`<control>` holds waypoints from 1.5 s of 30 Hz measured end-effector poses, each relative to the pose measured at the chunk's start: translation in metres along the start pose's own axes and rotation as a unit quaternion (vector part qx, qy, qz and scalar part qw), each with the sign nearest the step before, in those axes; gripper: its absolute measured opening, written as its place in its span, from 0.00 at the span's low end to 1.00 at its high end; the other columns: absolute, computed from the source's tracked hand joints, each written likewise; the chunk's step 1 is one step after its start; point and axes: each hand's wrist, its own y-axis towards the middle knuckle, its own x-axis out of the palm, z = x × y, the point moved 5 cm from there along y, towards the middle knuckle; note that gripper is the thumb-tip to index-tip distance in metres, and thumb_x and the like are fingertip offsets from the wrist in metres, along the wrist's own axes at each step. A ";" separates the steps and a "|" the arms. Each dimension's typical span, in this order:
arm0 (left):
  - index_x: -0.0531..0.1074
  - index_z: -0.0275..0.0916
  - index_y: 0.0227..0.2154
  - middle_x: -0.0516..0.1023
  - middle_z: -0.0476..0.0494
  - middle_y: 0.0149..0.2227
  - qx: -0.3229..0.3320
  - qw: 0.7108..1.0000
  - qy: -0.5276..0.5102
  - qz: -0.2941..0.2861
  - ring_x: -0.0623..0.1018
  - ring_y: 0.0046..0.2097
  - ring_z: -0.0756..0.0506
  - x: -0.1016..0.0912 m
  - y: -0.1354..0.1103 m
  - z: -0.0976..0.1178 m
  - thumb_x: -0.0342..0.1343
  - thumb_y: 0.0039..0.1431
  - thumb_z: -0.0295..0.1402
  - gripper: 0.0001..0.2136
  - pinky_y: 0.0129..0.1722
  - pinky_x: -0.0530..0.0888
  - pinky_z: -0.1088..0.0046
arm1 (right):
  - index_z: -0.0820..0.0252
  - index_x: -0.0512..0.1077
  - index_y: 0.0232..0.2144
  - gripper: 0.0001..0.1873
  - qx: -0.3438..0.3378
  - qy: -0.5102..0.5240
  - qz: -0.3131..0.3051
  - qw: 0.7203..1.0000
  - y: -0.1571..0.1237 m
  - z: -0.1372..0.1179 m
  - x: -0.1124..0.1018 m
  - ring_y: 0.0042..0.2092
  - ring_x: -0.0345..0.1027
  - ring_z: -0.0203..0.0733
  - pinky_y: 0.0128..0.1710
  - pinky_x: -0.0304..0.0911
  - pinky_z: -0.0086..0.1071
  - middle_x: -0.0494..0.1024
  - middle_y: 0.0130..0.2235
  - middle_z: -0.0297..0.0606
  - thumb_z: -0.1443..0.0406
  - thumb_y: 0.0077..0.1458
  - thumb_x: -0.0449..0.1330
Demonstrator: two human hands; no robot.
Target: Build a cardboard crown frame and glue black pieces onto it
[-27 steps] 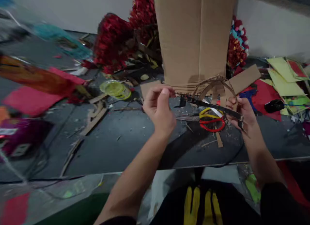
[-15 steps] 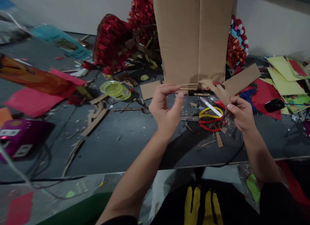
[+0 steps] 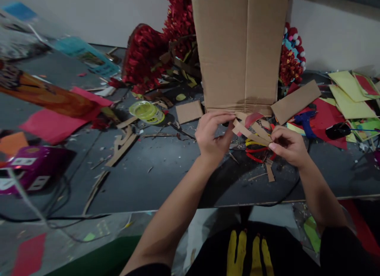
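Note:
My left hand (image 3: 214, 134) and my right hand (image 3: 287, 146) are raised over the dark table (image 3: 166, 177), both pinched on a bundle of thin cardboard strips (image 3: 251, 130) held between them. The strips fan out from my right fingers toward my left. Just behind them stands a tall sheet of cardboard (image 3: 240, 50). Under the strips lie scissors with yellow and red handles (image 3: 255, 149).
A roll of yellow-green tape (image 3: 147, 111) sits left of the hands beside loose cardboard pieces (image 3: 189, 111) and scraps. Red fringed decorations (image 3: 148, 54) stand at the back. Coloured paper sheets (image 3: 350, 98), a blue glue gun (image 3: 303, 118) and a flat cardboard piece (image 3: 295, 101) lie at the right.
The hands have come closer together. The long dark strip and looped cardboard seen before are gone from view; both hands now pinch the gathered cardboard strips.

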 end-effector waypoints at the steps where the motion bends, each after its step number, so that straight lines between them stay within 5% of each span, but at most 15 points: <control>1: 0.73 0.40 0.31 0.76 0.46 0.32 -0.005 1.000 0.010 0.004 0.76 0.37 0.48 0.000 0.000 -0.001 0.58 0.54 0.37 0.06 0.41 0.74 0.68 | 0.58 0.69 0.25 0.10 0.002 0.008 -0.006 1.000 0.000 0.000 0.000 0.28 0.58 0.32 0.26 0.53 0.28 0.67 0.26 0.31 0.59 0.52 0.60; 7: 0.73 0.40 0.30 0.76 0.47 0.30 0.021 0.999 0.012 0.037 0.75 0.34 0.49 -0.004 0.001 0.002 0.59 0.53 0.37 0.06 0.35 0.74 0.70 | 0.58 0.74 0.31 0.19 0.018 0.089 -0.006 0.996 -0.003 0.009 0.001 0.27 0.58 0.32 0.27 0.56 0.29 0.68 0.28 0.34 0.52 0.58 0.51; 16: 0.73 0.40 0.28 0.75 0.47 0.29 -0.018 0.999 0.020 0.038 0.75 0.33 0.49 -0.004 0.002 -0.002 0.59 0.53 0.39 0.07 0.35 0.74 0.71 | 0.56 0.72 0.28 0.20 0.089 0.185 0.217 0.954 -0.003 0.018 -0.023 0.21 0.53 0.26 0.17 0.45 0.22 0.61 0.22 0.28 0.46 0.48 0.61; 28: 0.74 0.42 0.30 0.75 0.47 0.29 -0.012 0.999 0.018 0.039 0.74 0.32 0.49 -0.006 0.005 -0.002 0.59 0.53 0.37 0.05 0.33 0.73 0.70 | 0.57 0.62 0.22 0.29 0.167 0.216 0.148 0.951 0.005 0.021 -0.024 0.20 0.48 0.27 0.16 0.41 0.23 0.57 0.21 0.26 0.39 0.40 0.60; 45: 0.72 0.44 0.32 0.74 0.49 0.30 -0.027 0.999 0.005 0.041 0.75 0.34 0.49 -0.007 0.005 -0.006 0.59 0.54 0.39 0.07 0.36 0.73 0.68 | 0.58 0.65 0.24 0.21 0.181 0.184 0.120 0.959 0.003 0.025 -0.020 0.21 0.51 0.26 0.17 0.45 0.22 0.61 0.22 0.27 0.47 0.47 0.62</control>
